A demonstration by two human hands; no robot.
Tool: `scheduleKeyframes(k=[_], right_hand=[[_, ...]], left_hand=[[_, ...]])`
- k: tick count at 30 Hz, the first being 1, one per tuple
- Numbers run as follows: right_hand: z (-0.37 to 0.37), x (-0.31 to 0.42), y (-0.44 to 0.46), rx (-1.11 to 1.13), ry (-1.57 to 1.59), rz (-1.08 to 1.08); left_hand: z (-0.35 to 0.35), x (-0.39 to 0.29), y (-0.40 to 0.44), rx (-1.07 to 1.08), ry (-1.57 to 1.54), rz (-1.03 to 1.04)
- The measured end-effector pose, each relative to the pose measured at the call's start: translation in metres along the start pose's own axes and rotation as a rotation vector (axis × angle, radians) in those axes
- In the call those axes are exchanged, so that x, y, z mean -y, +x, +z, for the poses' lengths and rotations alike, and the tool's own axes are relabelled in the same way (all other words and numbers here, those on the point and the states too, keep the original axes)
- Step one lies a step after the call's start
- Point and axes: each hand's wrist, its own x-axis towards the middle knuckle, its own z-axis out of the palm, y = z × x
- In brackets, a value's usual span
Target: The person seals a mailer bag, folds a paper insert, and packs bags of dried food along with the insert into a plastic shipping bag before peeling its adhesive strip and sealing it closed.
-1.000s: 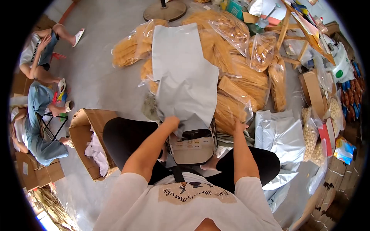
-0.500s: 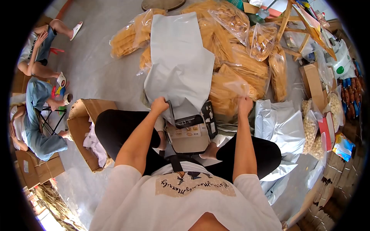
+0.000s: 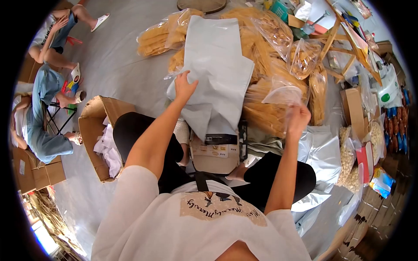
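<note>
My left hand (image 3: 186, 88) is over the left side of a large grey-white plastic sheet or bag (image 3: 213, 52), its fingers apart and nothing held. My right hand (image 3: 299, 118) is closed on the edge of a clear plastic bag (image 3: 283, 95), lifted above bags of tan, stick-like goods (image 3: 263, 114). The grey sheet lies over part of those goods, and its near end reaches an open box (image 3: 213, 158) between my feet. A black strip (image 3: 221, 139) shows at that near end.
A cardboard box (image 3: 96, 143) with crumpled pale paper stands by my left knee. Silvery bags (image 3: 320, 150) lie beside my right knee. Two people (image 3: 45, 108) sit at the far left. A wooden frame (image 3: 332, 37) and bags of pale pieces (image 3: 348, 156) are at the right.
My left hand has let go of the grey sheet's near end and moved up with its fingers spread. My right hand has moved right, drawing up the clear bag's edge.
</note>
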Motion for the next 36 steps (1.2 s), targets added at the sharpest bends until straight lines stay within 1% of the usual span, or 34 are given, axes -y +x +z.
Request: scheduleKeyframes(k=[2, 3, 5, 6, 8, 9, 11, 12, 14, 15, 16, 17, 18, 20, 21, 22, 23, 24, 26, 27, 29, 30, 31, 32, 33, 34, 35, 36], right_hand=[[-0.007, 0.015, 0.009, -0.072, 0.186, 0.01], [-0.009, 0.027, 0.013, -0.072, 0.177, 0.016], [-0.013, 0.051, 0.024, -0.27, 0.288, -0.095], [-0.015, 0.061, 0.03, -0.276, 0.276, -0.093], [-0.019, 0.071, 0.041, -0.469, 0.572, -0.096], [-0.029, 0.059, 0.053, -0.479, 0.552, -0.081], [-0.055, 0.019, 0.071, -0.423, 0.881, -0.034], [-0.054, 0.003, 0.066, -0.437, 0.854, -0.004], [-0.044, -0.028, 0.059, -0.342, 1.053, 0.151], [-0.03, -0.05, 0.051, -0.436, 1.074, 0.303], [-0.013, -0.075, 0.039, -0.529, 1.092, 0.454], [0.002, -0.103, 0.027, -0.563, 1.119, 0.606], [0.016, -0.13, 0.011, -0.599, 1.144, 0.76], [0.039, -0.172, -0.027, -0.506, 0.976, 0.818], [0.046, -0.18, -0.041, -0.505, 0.971, 0.822], [0.052, -0.182, -0.056, -0.366, 0.919, 0.813], [0.056, -0.184, -0.071, -0.228, 0.864, 0.804], [0.061, -0.17, -0.081, -0.227, 0.858, 0.812], [0.071, -0.127, -0.088, -0.41, 0.484, 0.785], [0.071, -0.137, -0.097, -0.341, 0.425, 0.731], [0.064, -0.165, -0.127, 0.187, 0.011, 0.558], [0.066, -0.184, -0.14, 0.414, -0.102, 0.631], [0.07, -0.202, -0.155, 0.641, -0.217, 0.701], [0.078, -0.213, -0.172, 0.632, -0.395, 0.656], [0.085, -0.223, -0.187, 0.62, -0.568, 0.608], [0.09, -0.238, -0.197, 0.618, -0.561, 0.611], [0.095, -0.253, -0.205, 0.547, -0.783, 0.571], [0.098, -0.261, -0.208, 0.47, -1.003, 0.526]], left_hand=[[0.002, -0.003, 0.008, 0.009, 0.207, -0.065], [0.005, 0.001, 0.012, 0.018, 0.205, -0.071], [0.014, 0.012, 0.02, 0.248, 0.089, -0.25], [0.022, 0.018, 0.021, 0.261, 0.084, -0.251], [0.039, 0.033, 0.013, 0.339, 0.019, -0.383], [0.042, 0.031, 0.008, 0.363, 0.024, -0.393], [0.04, 0.02, -0.01, 0.319, 0.224, -0.43], [0.039, 0.018, -0.019, 0.352, 0.239, -0.45], [0.038, 0.013, -0.026, 0.335, 0.293, -0.381], [0.038, 0.008, -0.031, 0.347, 0.301, -0.392], [0.038, 0.003, -0.036, 0.318, 0.346, -0.323], [0.039, 0.002, -0.044, 0.289, 0.391, -0.254], [0.04, 0.004, -0.052, 0.301, 0.4, -0.266], [0.045, 0.005, -0.063, 0.209, 0.428, 0.241], [0.046, 0.0, -0.075, 0.31, 0.314, 0.393], [0.045, -0.01, -0.09, 0.409, 0.195, 0.542], [0.05, -0.025, -0.101, 0.76, 0.348, 0.475], [0.05, -0.043, -0.111, 1.111, 0.497, 0.394], [0.064, -0.033, -0.14, 1.326, 0.506, 0.316], [0.076, -0.013, -0.155, 1.325, 0.505, 0.311], [0.096, 0.026, -0.181, 1.269, 0.474, 0.081], [0.092, 0.03, -0.187, 1.269, 0.472, 0.082], [0.087, 0.033, -0.196, 1.076, 0.358, 0.002], [0.083, 0.035, -0.201, 0.881, 0.248, -0.076], [0.082, 0.036, -0.198, 0.884, 0.253, -0.076], [0.082, 0.036, -0.191, 0.831, 0.209, -0.038], [0.083, 0.035, -0.181, 0.775, 0.164, 0.002], [0.081, 0.031, -0.171, 0.775, 0.17, 0.006]])
